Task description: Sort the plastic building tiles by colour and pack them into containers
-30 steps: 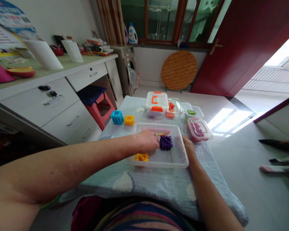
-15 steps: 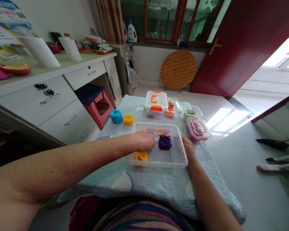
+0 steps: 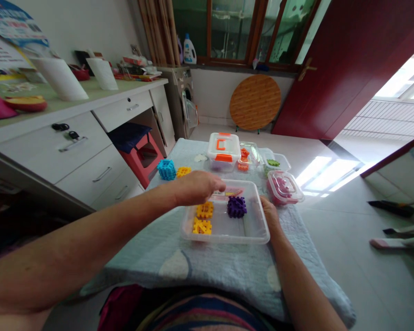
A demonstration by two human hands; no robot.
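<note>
My left hand (image 3: 200, 187) is above the back left rim of the clear plastic box (image 3: 224, 240), fingers pointing right, with no thing showing in them. Below it, inside the box, two yellow interlocking blocks (image 3: 202, 226) lie one behind the other along the left side. A purple block (image 3: 237, 207) sits right of the middle of the box. My right hand (image 3: 271, 214) holds the box's right wall, its fingers partly hidden behind the rim. Beyond my left forearm stand a blue block cube (image 3: 166, 169) and a partly covered yellow block (image 3: 184, 172).
Behind the box are a lidded container with orange clips (image 3: 223, 151), a container with orange pieces (image 3: 244, 158), one with green pieces (image 3: 273, 163) and a lidded one with pink pieces (image 3: 284, 187). A cloth (image 3: 224, 271) covers the table. Left stands a white drawer desk (image 3: 79, 156).
My left hand has risen out of the box and moved back and left. A second yellow block now shows in the box where that hand was. My right hand stays on the box.
</note>
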